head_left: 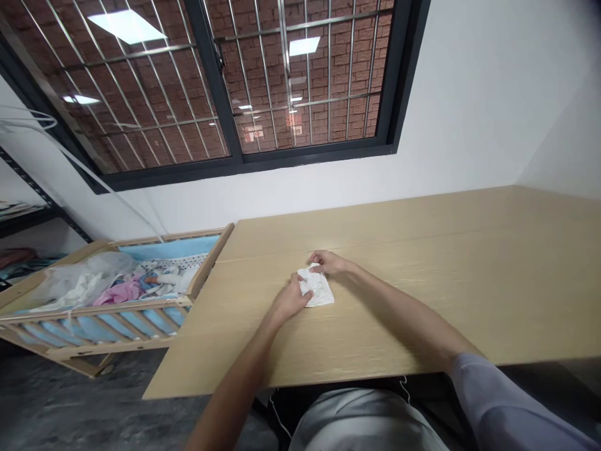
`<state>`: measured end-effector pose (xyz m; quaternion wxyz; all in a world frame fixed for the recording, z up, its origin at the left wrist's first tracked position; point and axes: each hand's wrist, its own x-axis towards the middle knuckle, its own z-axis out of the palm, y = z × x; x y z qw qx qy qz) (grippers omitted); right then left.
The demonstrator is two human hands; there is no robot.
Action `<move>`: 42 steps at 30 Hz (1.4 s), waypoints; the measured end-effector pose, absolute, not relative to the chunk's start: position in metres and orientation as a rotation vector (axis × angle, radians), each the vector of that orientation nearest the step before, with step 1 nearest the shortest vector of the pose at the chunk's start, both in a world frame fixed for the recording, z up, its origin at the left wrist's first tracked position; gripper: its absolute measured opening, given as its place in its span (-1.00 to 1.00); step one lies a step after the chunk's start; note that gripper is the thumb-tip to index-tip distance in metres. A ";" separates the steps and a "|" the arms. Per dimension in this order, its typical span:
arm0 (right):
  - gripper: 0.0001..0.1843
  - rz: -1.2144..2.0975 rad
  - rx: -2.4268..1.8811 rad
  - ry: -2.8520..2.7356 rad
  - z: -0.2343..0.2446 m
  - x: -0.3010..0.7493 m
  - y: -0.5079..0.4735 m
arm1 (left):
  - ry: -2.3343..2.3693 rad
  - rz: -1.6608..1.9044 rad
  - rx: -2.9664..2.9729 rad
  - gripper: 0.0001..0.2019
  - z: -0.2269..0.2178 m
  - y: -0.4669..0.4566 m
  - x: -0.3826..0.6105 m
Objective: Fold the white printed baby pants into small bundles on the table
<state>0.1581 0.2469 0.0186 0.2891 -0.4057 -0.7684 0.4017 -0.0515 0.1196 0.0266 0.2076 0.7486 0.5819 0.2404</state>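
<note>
A small, flat, white crumpled piece (pixel 320 290), with faint marks on it, lies on the light wood table (pixel 422 275). Whether it is cloth, paper or a soft packet I cannot tell. My left hand (pixel 292 299) is closed on its left edge, thumb lying over the top and fingers along the side. At the far edge, my right hand (pixel 328 262) pinches the upper part between thumb and fingers. The fingertips under the white piece are partly hidden.
To the left stands a wooden crib (pixel 206 269) with a blue lining, holding a pink cloth (pixel 123 291), white cloths and a clear plastic bag. A barred window (pixel 244 164) is set in the white wall behind the table. A shelf (pixel 28 219) is at far left.
</note>
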 end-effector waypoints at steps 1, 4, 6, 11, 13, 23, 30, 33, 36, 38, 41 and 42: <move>-0.46 1.061 -1.049 -2.065 0.012 0.159 0.249 | 1.646 0.634 2.108 -0.53 0.027 0.118 -0.050; -0.48 1.031 -0.994 -2.075 -0.002 0.164 0.252 | 1.700 0.534 2.170 -0.56 0.030 0.114 -0.046; -0.48 1.028 -0.989 -2.072 -0.005 0.168 0.252 | 1.726 0.481 2.202 -0.56 0.034 0.113 -0.044; -0.52 0.912 -0.986 -2.143 0.011 0.168 0.243 | 1.824 0.408 2.258 -0.56 0.059 0.107 -0.044; -0.51 0.789 -0.992 -2.161 0.026 0.168 0.232 | 1.823 0.418 2.300 -0.57 0.070 0.094 -0.041; -0.41 0.583 -0.634 -2.636 0.067 0.152 0.148 | 1.889 0.465 2.462 -0.28 0.028 0.016 0.025; -0.46 0.735 -0.539 -2.687 0.035 0.155 0.147 | 1.898 0.435 2.448 -0.35 0.011 0.017 0.030; -0.45 0.708 -0.618 -2.646 0.029 0.160 0.171 | 1.880 0.454 2.454 -0.32 0.010 0.018 0.028; -0.42 0.678 -0.734 -2.624 0.026 0.165 0.196 | 1.862 0.442 2.454 -0.29 0.008 0.017 0.027; -0.40 0.663 -0.796 -2.632 0.023 0.166 0.207 | 1.856 0.424 2.449 -0.29 0.007 0.017 0.027; -0.38 0.658 -0.822 -2.631 0.020 0.168 0.213 | 1.845 0.425 2.438 -0.29 0.009 0.017 0.025; -0.38 0.663 -0.824 -2.622 0.019 0.169 0.213 | 1.824 0.439 2.433 -0.30 0.010 0.018 0.023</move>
